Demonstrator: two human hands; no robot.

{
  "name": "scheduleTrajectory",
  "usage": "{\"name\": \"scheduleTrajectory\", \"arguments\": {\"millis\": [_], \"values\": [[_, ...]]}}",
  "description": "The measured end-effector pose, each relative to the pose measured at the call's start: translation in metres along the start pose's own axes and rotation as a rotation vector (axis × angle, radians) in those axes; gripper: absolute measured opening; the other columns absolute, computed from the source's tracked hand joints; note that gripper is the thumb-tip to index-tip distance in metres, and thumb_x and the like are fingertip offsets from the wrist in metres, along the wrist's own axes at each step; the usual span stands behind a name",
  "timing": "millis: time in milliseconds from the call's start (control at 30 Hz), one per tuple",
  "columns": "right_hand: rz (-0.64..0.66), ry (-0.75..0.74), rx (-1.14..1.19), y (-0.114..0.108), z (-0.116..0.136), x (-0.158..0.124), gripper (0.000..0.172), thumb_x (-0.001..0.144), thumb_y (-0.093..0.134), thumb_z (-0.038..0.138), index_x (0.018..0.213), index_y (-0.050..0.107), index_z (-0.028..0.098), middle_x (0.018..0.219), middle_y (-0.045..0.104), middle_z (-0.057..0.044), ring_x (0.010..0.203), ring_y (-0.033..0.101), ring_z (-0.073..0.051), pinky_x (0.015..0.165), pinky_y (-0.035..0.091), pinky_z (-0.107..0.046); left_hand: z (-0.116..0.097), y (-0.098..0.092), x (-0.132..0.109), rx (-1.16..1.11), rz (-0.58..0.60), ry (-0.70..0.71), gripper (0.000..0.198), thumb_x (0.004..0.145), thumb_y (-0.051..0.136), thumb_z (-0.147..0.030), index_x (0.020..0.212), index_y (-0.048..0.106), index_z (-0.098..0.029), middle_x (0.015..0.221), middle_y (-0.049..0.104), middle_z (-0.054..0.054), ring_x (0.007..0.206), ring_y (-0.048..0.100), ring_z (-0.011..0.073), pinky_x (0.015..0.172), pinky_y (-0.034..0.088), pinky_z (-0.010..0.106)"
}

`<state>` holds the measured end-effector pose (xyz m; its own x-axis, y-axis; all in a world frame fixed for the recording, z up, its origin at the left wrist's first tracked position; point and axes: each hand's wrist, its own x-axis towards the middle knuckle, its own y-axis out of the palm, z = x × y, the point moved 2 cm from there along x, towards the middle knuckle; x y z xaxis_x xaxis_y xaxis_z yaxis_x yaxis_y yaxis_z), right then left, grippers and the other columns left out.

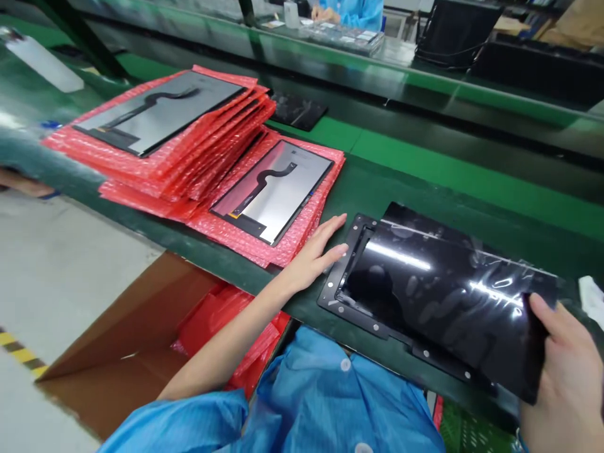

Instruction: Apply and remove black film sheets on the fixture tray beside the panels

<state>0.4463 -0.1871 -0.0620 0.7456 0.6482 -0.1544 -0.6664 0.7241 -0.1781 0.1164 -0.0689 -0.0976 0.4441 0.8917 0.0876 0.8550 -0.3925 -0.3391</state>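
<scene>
Head view, the only one we have: we look down over a blue sleeve (pixel 302 402) onto a green table (pixel 425 170). Our right hand (pixel 564 371) grips the near right corner of a glossy black panel (pixel 443 296), thumb on top and the fingers hidden beneath, so the glass face stays untouched except at its edge. The panel lies tilted across a black frame (pixel 352 277) with small studs along its border; its far end rests over the frame's opening, while the near corner seems lifted in our grip, not seated flat.

Our left hand (pixel 316 251) is spread flat and empty, fingers extended, resting on the table between the frame's left edge and a screen (pixel 276 189) lying on red bubble wrap (pixel 287 242). The fingertips touch or nearly touch the frame's corner, which reads to us as steadying it against sliding.

Farther left, a taller stack (pixel 165 126) of the same wrapped screens fans out, each cushioned by its own red sheet to keep faces from rubbing. Below the table edge an open carton (pixel 123 352) holds loose red wrap. Across the table, another person's hands (pixel 325 12) work in blue sleeves.
</scene>
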Motion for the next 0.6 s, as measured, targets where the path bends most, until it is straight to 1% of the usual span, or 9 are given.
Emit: {"name": "scheduleTrajectory", "arguments": {"millis": [67, 100, 167, 233, 300, 400, 500, 600], "values": [[-0.020, 0.137, 0.059, 0.011, -0.001, -0.008, 0.039, 0.049, 0.083, 0.039, 0.083, 0.069, 0.025, 0.075, 0.070, 0.000, 0.065, 0.068, -0.027, 0.063, 0.060, -0.042, 0.000, 0.001, -0.002, 0.076, 0.075, 0.010, 0.079, 0.091, 0.053, -0.063, 0.155, 0.033, -0.022, 0.162, 0.032, 0.014, 0.151, 0.025, 0.0301, 0.123, 0.016, 0.050], [-0.015, 0.172, 0.057, 0.015, -0.001, -0.011, 0.040, 0.048, 0.083, 0.037, 0.083, 0.069, 0.025, 0.078, 0.070, 0.000, 0.066, 0.068, -0.026, 0.064, 0.060, -0.042, -0.001, 0.002, -0.002, 0.119, 0.097, 0.021, 0.080, 0.089, 0.057, -0.062, 0.155, 0.033, -0.023, 0.162, 0.031, 0.013, 0.151, 0.024, 0.0307, 0.123, 0.016, 0.051], [0.009, 0.209, 0.021, 0.019, 0.001, -0.014, 0.037, 0.049, 0.083, 0.034, 0.083, 0.070, 0.026, 0.084, 0.071, -0.001, 0.067, 0.067, -0.025, 0.064, 0.060, -0.041, -0.003, 0.004, -0.002, 0.185, 0.124, 0.045, 0.082, 0.086, 0.063, -0.059, 0.155, 0.033, -0.026, 0.163, 0.031, 0.011, 0.152, 0.021, 0.0317, 0.122, 0.016, 0.053], [0.029, 0.244, -0.003, 0.018, 0.001, -0.013, 0.034, 0.051, 0.083, 0.032, 0.082, 0.070, 0.027, 0.089, 0.071, -0.003, 0.068, 0.067, -0.026, 0.063, 0.060, -0.041, -0.004, 0.005, -0.002, 0.208, 0.141, 0.071, 0.082, 0.086, 0.065, -0.057, 0.155, 0.033, -0.027, 0.163, 0.030, 0.011, 0.153, 0.019, 0.0316, 0.122, 0.017, 0.053], [0.037, 0.258, -0.012, 0.016, -0.001, -0.010, 0.032, 0.054, 0.082, 0.033, 0.083, 0.070, 0.028, 0.091, 0.070, -0.004, 0.070, 0.066, -0.026, 0.062, 0.059, -0.043, -0.004, 0.006, -0.003, 0.219, 0.158, 0.085, 0.084, 0.086, 0.065, -0.058, 0.156, 0.031, -0.026, 0.163, 0.029, 0.012, 0.153, 0.018, 0.0305, 0.122, 0.016, 0.052], [0.027, 0.255, -0.039, 0.013, -0.004, -0.009, 0.030, 0.058, 0.083, 0.037, 0.084, 0.070, 0.029, 0.090, 0.069, -0.004, 0.069, 0.065, -0.026, 0.061, 0.059, -0.043, -0.002, 0.007, -0.003, 0.248, 0.175, 0.085, 0.085, 0.085, 0.063, -0.062, 0.155, 0.032, -0.028, 0.163, 0.027, 0.013, 0.154, 0.017, 0.0297, 0.121, 0.016, 0.053], [-0.002, 0.262, -0.071, 0.013, -0.003, -0.015, 0.026, 0.062, 0.083, 0.037, 0.083, 0.068, 0.031, 0.089, 0.069, -0.003, 0.068, 0.065, -0.025, 0.060, 0.057, -0.042, 0.001, 0.008, -0.003, 0.270, 0.184, 0.090, 0.083, 0.084, 0.064, -0.063, 0.154, 0.035, -0.028, 0.163, 0.027, 0.014, 0.153, 0.017, 0.0309, 0.121, 0.017, 0.054], [-0.001, 0.252, -0.100, 0.017, 0.002, -0.024, 0.023, 0.066, 0.080, 0.037, 0.085, 0.068, 0.033, 0.097, 0.071, -0.003, 0.073, 0.067, -0.025, 0.061, 0.057, -0.041, 0.004, 0.009, -0.003, 0.299, 0.190, 0.110, 0.080, 0.086, 0.063, -0.062, 0.153, 0.036, -0.029, 0.164, 0.026, 0.013, 0.154, 0.015, 0.0309, 0.121, 0.016, 0.053]]}}
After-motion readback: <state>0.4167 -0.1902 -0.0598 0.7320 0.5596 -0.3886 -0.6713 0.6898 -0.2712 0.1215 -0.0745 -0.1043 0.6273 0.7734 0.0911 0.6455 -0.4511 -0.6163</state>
